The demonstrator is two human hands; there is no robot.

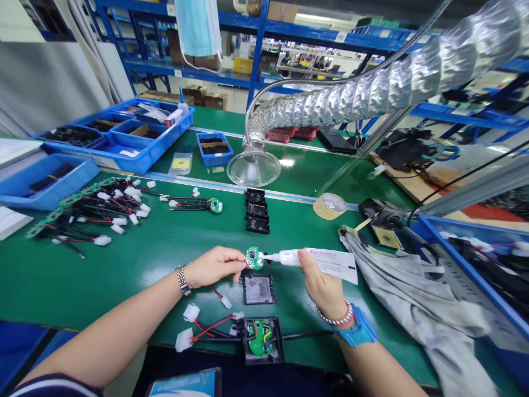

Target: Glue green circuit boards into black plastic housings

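My left hand (217, 266) pinches a small round green circuit board (254, 258) by its left edge, above the bench. In my right hand (320, 284) is a white squeeze tube (330, 264), held level with its narrow nozzle pointing left. The nozzle tip is at the board's right edge; whether it touches, I cannot tell. Just below lies a black casing half (259, 289) with a grey inner surface. Nearest my body, an open black box (262, 341) contains another green board with coloured wires, and cables with white connectors (184, 339) run out to its left.
Above the work hangs a clear extraction hood (254, 168) on a silver duct. Several black casings (257, 211), a tape roll (329, 205) and a wired board (215, 205) lie behind my hands. Wire bundles (119, 204) and blue bins (136, 154) are left, a grey cloth (397, 286) right.
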